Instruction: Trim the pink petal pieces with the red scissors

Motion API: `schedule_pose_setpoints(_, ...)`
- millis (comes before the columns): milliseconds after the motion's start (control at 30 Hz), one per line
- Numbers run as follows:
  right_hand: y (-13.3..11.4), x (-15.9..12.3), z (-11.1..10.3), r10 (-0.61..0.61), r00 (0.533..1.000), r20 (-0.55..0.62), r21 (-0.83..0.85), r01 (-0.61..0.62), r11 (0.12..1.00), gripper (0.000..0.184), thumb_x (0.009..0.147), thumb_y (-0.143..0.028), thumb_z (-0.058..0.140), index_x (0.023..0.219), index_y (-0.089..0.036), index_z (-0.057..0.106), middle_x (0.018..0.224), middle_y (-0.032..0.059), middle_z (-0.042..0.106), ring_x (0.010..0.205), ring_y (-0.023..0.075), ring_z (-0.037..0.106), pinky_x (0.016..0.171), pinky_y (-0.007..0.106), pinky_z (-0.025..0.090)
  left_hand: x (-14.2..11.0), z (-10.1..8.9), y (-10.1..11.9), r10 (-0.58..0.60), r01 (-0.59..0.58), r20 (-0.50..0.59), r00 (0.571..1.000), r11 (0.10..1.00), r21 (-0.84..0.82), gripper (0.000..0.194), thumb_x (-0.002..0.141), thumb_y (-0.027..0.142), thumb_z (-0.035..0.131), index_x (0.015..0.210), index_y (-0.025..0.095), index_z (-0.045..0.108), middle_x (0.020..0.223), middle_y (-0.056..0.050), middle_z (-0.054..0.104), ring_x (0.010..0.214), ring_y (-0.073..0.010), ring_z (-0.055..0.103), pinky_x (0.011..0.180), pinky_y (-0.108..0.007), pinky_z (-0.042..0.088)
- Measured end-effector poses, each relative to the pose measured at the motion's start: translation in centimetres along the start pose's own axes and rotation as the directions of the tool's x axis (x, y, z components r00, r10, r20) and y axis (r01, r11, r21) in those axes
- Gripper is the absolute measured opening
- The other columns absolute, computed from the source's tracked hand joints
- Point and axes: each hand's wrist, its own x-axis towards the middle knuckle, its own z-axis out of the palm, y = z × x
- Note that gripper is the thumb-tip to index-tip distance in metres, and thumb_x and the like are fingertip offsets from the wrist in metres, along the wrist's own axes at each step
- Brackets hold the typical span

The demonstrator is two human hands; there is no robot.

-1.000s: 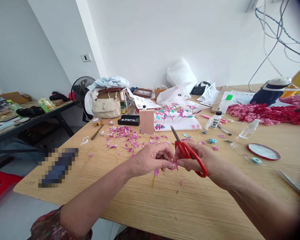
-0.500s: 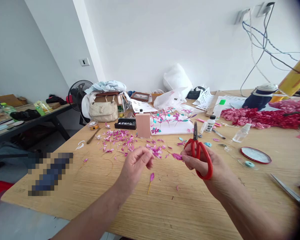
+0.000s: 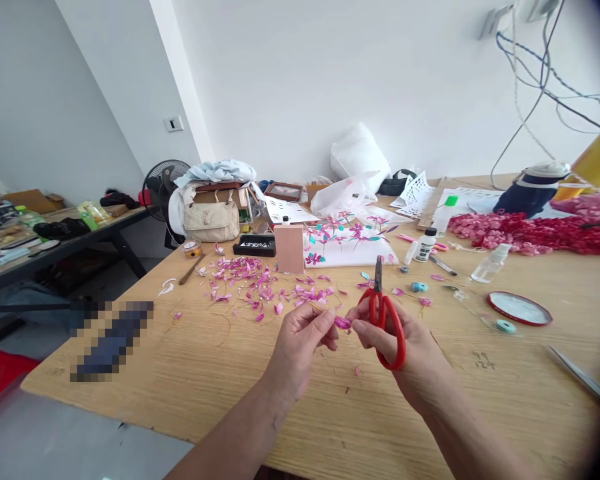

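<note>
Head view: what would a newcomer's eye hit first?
Probably the red-handled scissors in the right hand, blades pointing away from the wearer. Next, the magenta petal at the fingertips of that hand and the left hand. Then the pink petals scattered mid-table, beyond the hands, and the pink-and-red bundle at the table's far right.

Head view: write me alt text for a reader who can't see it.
A person's left hand and right hand meet at a pink petal above a wooden table, the right hand holding red scissors, blades pointing away. Beyond them are loose petals, an upright block and a beige bag.
</note>
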Motion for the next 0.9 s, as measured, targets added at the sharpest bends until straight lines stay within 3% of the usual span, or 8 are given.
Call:
schedule_pose_setpoints(100,-0.2,-1.1,-0.6,-0.05,0.998,0.027,-0.096,0.053,0.994,0.026,0.079,-0.046,0.056,0.077,-0.021,0.056,0.063,-0.0014,0.052,0.057,0.0144,0.047,0.053,0.025,0.04,0.1,0.0,0.2,0.008,-0.016,-0.087,0.996,0.996,-0.087,0.019,0.07,0.031,0.068,0.064,0.014,0.06,0.065,0.0,0.055,0.063,-0.0088,0.05,0.058,-0.02,0.042)
schedule_pose_setpoints(167,-0.4,-2.3,-0.8,-0.054,0.99,0.13,-0.152,0.074,0.986,0.035,0.084,-0.05,0.046,0.069,-0.02,0.054,0.06,0.0001,0.051,0.056,0.0156,0.047,0.053,0.027,0.04,0.2,-0.1,0.4,0.009,-0.026,-0.129,0.992,0.991,-0.129,0.018,0.069,0.029,0.069,0.063,0.014,0.061,0.066,0.0,0.057,0.065,-0.0093,0.052,0.061,-0.021,0.044)
schedule_pose_setpoints(300,-0.3,-4.8,0.1,0.121,0.957,0.265,-0.145,-0.085,0.986,0.041,0.083,-0.057,0.043,0.064,-0.02,0.05,0.058,-0.0006,0.049,0.053,0.0147,0.047,0.052,0.026,0.042,0.3,0.0,0.5,0.031,-0.065,-0.158,0.987,0.975,-0.214,0.015,0.07,0.027,0.068,0.064,0.015,0.062,0.067,0.001,0.061,0.067,-0.0098,0.055,0.063,-0.022,0.046)
schedule_pose_setpoints(400,0.1,-5.8,1.2,0.228,0.934,0.275,-0.12,-0.201,0.972,0.043,0.079,-0.061,0.045,0.065,-0.021,0.048,0.057,-0.002,0.046,0.052,0.0139,0.044,0.052,0.025,0.042,0.3,0.4,0.4,0.06,-0.103,-0.165,0.984,0.958,-0.267,0.014,0.073,0.025,0.066,0.064,0.015,0.062,0.066,0.001,0.062,0.067,-0.0095,0.056,0.066,-0.023,0.047)
schedule_pose_setpoints(500,0.5,-5.9,1.8,0.266,0.918,0.293,-0.113,-0.243,0.964,0.043,0.077,-0.062,0.045,0.063,-0.021,0.044,0.055,-0.0027,0.044,0.051,0.0134,0.043,0.052,0.025,0.041,0.3,0.6,0.2,0.07,-0.114,-0.156,0.985,0.949,-0.293,0.014,0.075,0.024,0.064,0.065,0.015,0.062,0.067,0.0,0.062,0.067,-0.0091,0.057,0.067,-0.023,0.047)
schedule_pose_setpoints(900,0.7,-5.4,1.7,0.249,0.942,0.225,-0.135,-0.223,0.965,0.046,0.079,-0.063,0.044,0.061,-0.021,0.045,0.053,-0.0034,0.043,0.05,0.0126,0.043,0.05,0.024,0.041,-0.3,1.3,-0.2,0.018,-0.057,-0.124,0.992,0.944,-0.324,0.016,0.078,0.023,0.061,0.067,0.013,0.06,0.068,-0.001,0.063,0.067,-0.0086,0.057,0.068,-0.023,0.048)
